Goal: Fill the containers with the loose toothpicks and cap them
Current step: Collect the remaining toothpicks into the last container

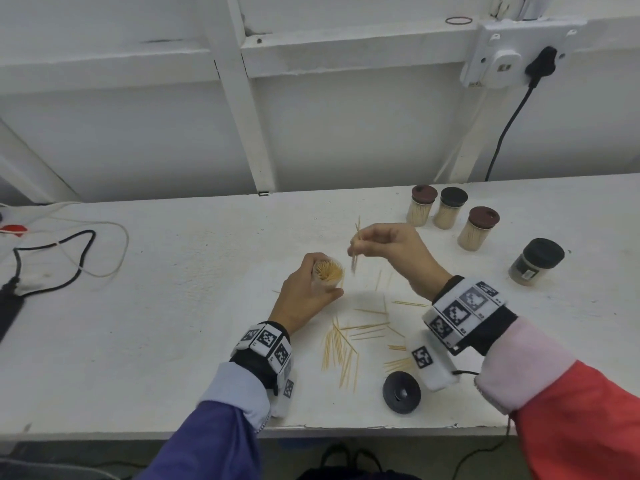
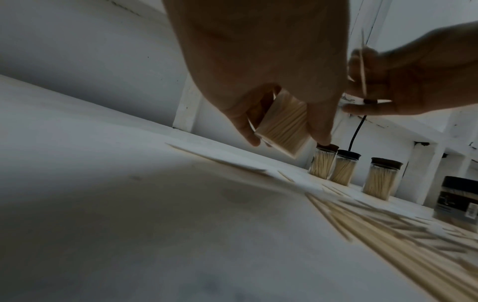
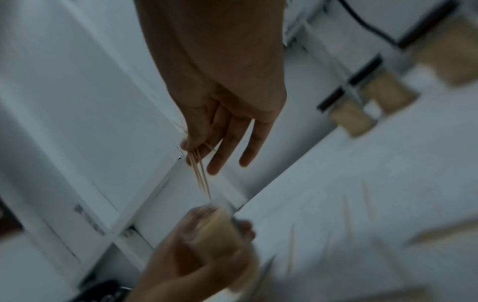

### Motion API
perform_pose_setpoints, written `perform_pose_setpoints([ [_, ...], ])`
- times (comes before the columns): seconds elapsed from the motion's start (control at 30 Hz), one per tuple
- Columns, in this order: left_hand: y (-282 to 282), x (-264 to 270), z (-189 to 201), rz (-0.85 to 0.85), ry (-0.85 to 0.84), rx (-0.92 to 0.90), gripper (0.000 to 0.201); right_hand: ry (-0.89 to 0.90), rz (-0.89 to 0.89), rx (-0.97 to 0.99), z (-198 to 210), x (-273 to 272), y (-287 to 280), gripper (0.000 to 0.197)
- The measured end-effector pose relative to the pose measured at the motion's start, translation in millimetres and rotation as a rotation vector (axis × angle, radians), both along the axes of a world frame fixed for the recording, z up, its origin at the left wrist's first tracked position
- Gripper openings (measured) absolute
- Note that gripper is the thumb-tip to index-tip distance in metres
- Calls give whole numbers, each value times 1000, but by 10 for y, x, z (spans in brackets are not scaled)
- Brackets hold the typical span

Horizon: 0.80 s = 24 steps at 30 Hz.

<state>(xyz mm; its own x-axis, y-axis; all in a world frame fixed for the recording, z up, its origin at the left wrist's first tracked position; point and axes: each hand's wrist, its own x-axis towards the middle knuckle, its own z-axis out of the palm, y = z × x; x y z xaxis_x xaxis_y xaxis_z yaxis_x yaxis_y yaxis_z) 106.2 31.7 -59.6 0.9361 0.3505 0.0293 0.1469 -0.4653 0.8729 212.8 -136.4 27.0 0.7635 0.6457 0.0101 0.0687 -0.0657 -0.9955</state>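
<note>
Two hands are working above a white desk (image 1: 173,306), shown here from the head and both wrists. At far left, loose cables (image 1: 79,251) are lying on the desk surface. Left of centre, the left hand (image 1: 304,299) is holding an open container (image 1: 327,275) slightly tilted and raised off the desk; its grip is wrapped round the clear wall, thumb on one side and fingers on the other, as the left wrist view confirms (image 2: 282,126). The container is already showing a dense pack of toothpicks at its mouth. Just right of it and a little higher, the right hand (image 1: 388,247) is pinching a small bunch of toothpicks (image 1: 356,247) between thumb and forefinger, tips pointing down toward the container mouth; the remaining fingers (image 3: 248,143) are hanging straight and spread. Below and between the hands, loose toothpicks (image 1: 346,348) are lying scattered on the desk. A black cap (image 1: 401,392) is resting flat near the front edge, beside the right wrist. Further right, at the back, three capped containers (image 1: 450,207) filled with toothpicks are standing upright close together, and a wider black-lidded jar (image 1: 535,261) is standing apart to their right.
</note>
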Motion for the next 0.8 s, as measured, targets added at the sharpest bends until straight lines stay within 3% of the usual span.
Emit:
perform_pose_setpoints([
  [0.13,-19,-8,9,-33,-22,-10,53,83,-53,86,-149,-87,224,9],
  [0.33,-23,-12,13,-17,-29,-28,52,31,-35,-72,-452,-151,367,11],
  [0.53,-34,-10,26,-47,-1,-25,58,22,123,-201,-377,-100,359,15],
  [0.8,1,-17,20,-29,-10,-10,60,-60,126,-135,-256,-31,324,28],
])
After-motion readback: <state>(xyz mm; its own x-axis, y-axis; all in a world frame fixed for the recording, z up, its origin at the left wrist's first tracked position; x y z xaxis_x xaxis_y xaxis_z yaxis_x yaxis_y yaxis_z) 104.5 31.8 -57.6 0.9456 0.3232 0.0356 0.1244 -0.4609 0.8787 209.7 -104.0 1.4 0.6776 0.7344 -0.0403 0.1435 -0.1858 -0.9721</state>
